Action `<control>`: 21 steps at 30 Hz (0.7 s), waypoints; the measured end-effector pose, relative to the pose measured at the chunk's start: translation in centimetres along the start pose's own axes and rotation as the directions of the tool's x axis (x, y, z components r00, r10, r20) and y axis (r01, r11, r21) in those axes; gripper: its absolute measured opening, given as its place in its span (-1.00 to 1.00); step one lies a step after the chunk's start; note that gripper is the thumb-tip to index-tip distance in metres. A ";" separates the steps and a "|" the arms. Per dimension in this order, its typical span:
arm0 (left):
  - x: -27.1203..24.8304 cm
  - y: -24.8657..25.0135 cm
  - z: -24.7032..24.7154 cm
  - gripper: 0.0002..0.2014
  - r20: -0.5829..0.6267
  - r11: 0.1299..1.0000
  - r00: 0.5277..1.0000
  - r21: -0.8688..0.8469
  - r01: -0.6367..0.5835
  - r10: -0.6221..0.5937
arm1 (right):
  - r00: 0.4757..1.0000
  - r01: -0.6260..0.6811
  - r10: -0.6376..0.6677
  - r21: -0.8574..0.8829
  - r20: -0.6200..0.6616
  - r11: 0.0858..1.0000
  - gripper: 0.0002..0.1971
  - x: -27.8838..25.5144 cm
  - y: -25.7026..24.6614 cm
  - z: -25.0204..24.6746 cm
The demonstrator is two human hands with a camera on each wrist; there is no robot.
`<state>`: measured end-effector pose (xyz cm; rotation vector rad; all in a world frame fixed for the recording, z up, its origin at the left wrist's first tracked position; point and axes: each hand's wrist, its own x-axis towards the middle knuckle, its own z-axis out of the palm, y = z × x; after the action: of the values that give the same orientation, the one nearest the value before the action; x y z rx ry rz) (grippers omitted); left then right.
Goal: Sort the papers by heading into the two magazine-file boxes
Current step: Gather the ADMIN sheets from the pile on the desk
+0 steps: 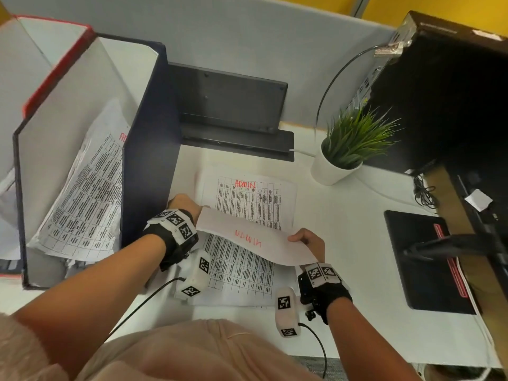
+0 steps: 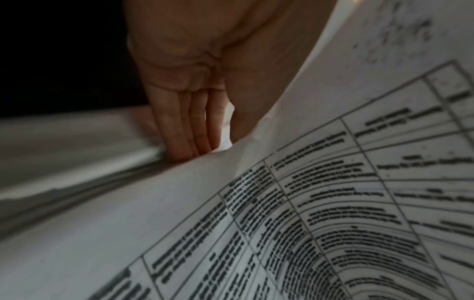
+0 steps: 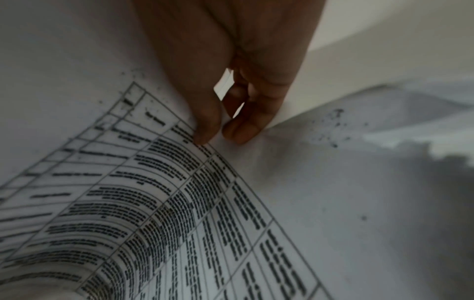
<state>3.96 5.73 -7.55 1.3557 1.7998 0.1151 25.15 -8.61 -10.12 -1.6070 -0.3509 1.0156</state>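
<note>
A sheet (image 1: 253, 237) headed ADMIN in red curls up off the paper stack (image 1: 247, 199) on the white desk (image 1: 343, 229). Its back faces me. My left hand (image 1: 187, 206) pinches its left corner, and my right hand (image 1: 308, 242) pinches its right corner between thumb and fingers (image 3: 241, 130). In the left wrist view the fingers (image 2: 189, 134) lie against the bent sheet (image 2: 307, 203). The sheet below also reads ADMIN. The dark blue magazine-file box (image 1: 148, 149) stands at the left with printed papers (image 1: 88, 193) inside. A red-edged box (image 1: 55, 70) stands behind it.
A black stand (image 1: 233, 114) sits behind the stack. A potted plant (image 1: 349, 149) in a white pot stands to the right, near a dark computer case (image 1: 453, 100). A black pad (image 1: 423, 259) lies at the right edge. Cables trail from both wrists.
</note>
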 end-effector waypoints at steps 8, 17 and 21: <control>0.3 -0.5 0.4 -0.75 -0.065 0.993 0.995 -0.091 -0.082 0.076 | 0.993 0.111 -0.104 -0.173 0.050 0.979 -0.59 0.2 0.3 0.0; -0.9 -1.4 1.7 -0.67 -0.221 0.876 0.879 -0.149 -0.458 0.422 | 0.998 -0.046 0.049 0.072 -0.035 0.996 -0.64 0.7 0.4 0.3; -1.0 -1.9 1.9 -0.74 -0.162 0.860 0.901 -0.269 -0.434 0.404 | 0.989 0.125 -0.140 -0.261 -0.038 0.957 -0.58 0.8 0.9 0.2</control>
<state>3.87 3.40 -9.18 1.5158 1.4613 0.6764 25.25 -8.22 -11.25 -1.8147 -0.5640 0.8461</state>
